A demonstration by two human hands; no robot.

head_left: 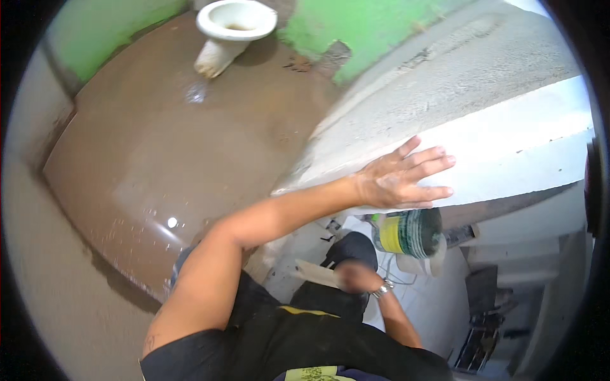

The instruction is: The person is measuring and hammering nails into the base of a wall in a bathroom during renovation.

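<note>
My left hand (406, 178) lies with spread fingers against the white face (521, 152) of a rough plastered ledge or partition. My right hand (359, 276), blurred and wearing a metal watch, is closed on a pale flat strip or tool (314, 272) low beside my dark-clothed legs; its exact kind is unclear. Just beyond that hand stand a green bucket with a yellow label (406, 232) and a white bucket (424, 261), partly hidden behind it.
A white toilet bowl (238, 19) stands at the back on a wet brown floor (140, 146), before green, patched walls (356, 32). A beige wall (57, 247) runs along the left. Right of my legs are pale floor tiles (438, 305) and dark objects.
</note>
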